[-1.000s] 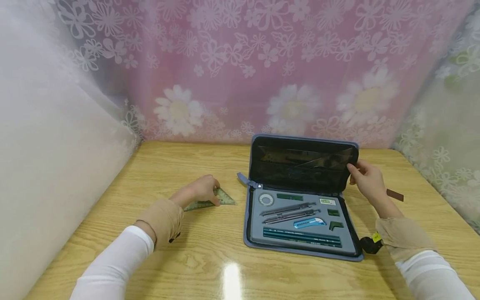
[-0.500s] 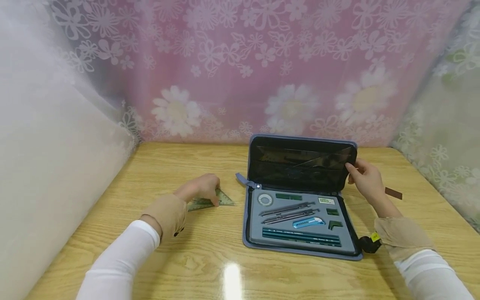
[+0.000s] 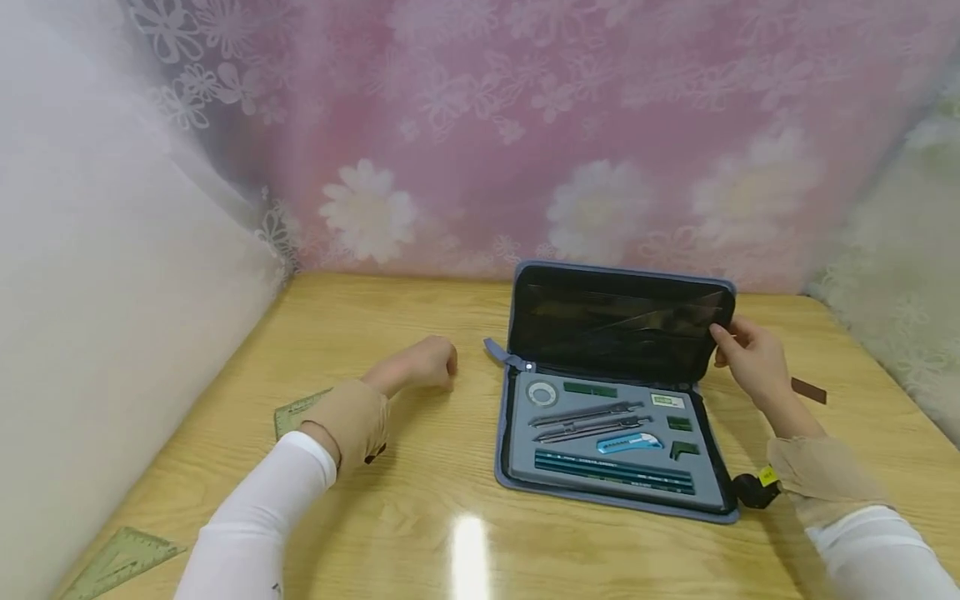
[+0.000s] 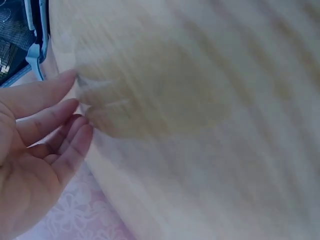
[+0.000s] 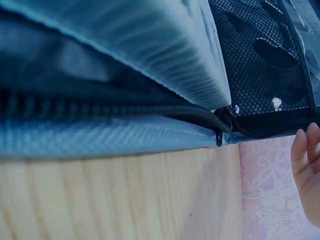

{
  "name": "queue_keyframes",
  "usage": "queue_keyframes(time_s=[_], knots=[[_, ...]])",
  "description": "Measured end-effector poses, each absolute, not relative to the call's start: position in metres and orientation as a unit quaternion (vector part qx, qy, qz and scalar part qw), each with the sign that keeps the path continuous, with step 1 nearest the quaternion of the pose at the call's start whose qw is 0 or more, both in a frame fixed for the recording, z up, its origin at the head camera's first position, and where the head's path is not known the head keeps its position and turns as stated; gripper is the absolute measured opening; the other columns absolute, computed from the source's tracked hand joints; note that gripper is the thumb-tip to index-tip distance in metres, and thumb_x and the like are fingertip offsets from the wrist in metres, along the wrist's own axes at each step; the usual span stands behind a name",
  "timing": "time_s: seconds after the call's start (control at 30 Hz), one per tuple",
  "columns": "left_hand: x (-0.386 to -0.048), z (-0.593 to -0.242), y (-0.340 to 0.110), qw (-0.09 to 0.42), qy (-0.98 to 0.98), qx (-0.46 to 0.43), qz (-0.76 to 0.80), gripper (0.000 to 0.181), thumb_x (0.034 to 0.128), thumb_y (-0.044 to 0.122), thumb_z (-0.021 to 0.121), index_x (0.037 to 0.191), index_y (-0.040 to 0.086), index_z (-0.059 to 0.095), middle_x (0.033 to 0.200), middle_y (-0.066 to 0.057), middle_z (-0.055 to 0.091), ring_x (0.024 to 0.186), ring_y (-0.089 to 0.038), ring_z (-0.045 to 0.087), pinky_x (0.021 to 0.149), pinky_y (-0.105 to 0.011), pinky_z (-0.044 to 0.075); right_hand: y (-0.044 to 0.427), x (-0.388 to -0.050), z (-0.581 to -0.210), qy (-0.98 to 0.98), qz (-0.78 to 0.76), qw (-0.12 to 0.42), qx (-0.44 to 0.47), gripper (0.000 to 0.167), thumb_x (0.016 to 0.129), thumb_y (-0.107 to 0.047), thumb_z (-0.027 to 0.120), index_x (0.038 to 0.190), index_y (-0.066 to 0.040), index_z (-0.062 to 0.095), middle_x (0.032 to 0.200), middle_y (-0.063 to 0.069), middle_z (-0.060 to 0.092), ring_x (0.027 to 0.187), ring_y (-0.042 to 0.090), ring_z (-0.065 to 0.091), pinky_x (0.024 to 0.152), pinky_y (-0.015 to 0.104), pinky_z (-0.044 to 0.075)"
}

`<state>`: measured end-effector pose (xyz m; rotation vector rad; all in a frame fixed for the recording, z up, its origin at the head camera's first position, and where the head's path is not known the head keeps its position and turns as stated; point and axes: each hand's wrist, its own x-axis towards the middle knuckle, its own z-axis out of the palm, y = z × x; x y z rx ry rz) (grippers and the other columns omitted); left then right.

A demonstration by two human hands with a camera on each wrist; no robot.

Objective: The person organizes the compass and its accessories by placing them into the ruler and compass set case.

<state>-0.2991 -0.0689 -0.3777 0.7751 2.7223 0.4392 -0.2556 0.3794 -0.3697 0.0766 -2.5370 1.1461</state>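
A blue zip case (image 3: 504, 433) lies open on the table, its black lid raised. Grey foam inside holds pencils (image 3: 615, 471), a blue utility knife (image 3: 630, 442) and compasses (image 3: 588, 414). My right hand (image 3: 753, 358) pinches the lid's right edge; in the right wrist view only part of it shows. Left of the case, my left hand (image 3: 423, 364) is low over the table, fingertips down; its fingers look loosely bent in the left wrist view, with no object plain between them. Green set squares lie apart: one (image 3: 296, 411) partly behind my left wrist, another (image 3: 123, 560) near the front-left corner.
A black tape measure-like object (image 3: 753, 492) with a yellow label sits beside my right wrist, perhaps strapped there. A brown strip (image 3: 808, 391) shows behind my right wrist. A floral curtain (image 3: 465, 150) hangs at the table's back edge.
The set squares were under my left hand earlier; now they lie farther left, apart from its fingers. My right hand keeps its hold on the lid. The head view has shifted slightly.
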Motion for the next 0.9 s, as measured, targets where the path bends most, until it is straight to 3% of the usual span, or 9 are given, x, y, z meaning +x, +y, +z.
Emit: queue_keyframes(time_s=[0.33,0.57,0.77,0.9], knots=[[-0.300,-0.375,-0.075,0.132,0.939,0.279,0.153,0.021,0.0760,0.012,0.075,0.092,0.001,0.066,0.089,-0.005,0.062,0.084,-0.018,0.055,0.078,-0.031,0.045,0.384,-0.256,-0.367,-0.893,0.414,0.176,0.014,0.030,0.096,-0.030,0.049,0.092,0.000,0.054,0.057,-0.004,0.054,0.054,0.002,0.054,0.049,0.019,0.043],[-0.294,-0.361,-0.110,0.116,0.940,0.266,0.178,0.012,0.0822,0.010,0.063,0.090,0.000,0.064,0.088,-0.008,0.062,0.081,-0.021,0.056,0.074,-0.035,0.047,0.381,-0.257,-0.366,-0.897,0.407,0.173,0.013,0.033,0.097,-0.030,0.048,0.093,0.002,0.053,0.057,-0.004,0.053,0.054,0.002,0.053,0.048,0.019,0.042],[-0.267,-0.346,-0.169,0.113,0.952,0.212,0.189,0.030,0.0833,0.011,0.063,0.104,-0.010,0.059,0.100,-0.021,0.060,0.095,-0.034,0.057,0.081,-0.045,0.046,0.380,-0.257,-0.370,-0.895,0.411,0.171,0.025,0.030,0.096,-0.028,0.049,0.095,0.001,0.055,0.058,0.000,0.054,0.054,0.004,0.054,0.049,0.020,0.043],[-0.244,-0.340,-0.205,0.164,0.963,0.162,0.143,0.053,0.0800,0.020,0.070,0.116,-0.014,0.051,0.112,-0.029,0.055,0.105,-0.043,0.052,0.084,-0.050,0.044,0.382,-0.257,-0.369,-0.897,0.407,0.170,0.023,0.032,0.097,-0.031,0.048,0.097,0.001,0.054,0.059,-0.001,0.053,0.056,0.004,0.053,0.049,0.021,0.041]])
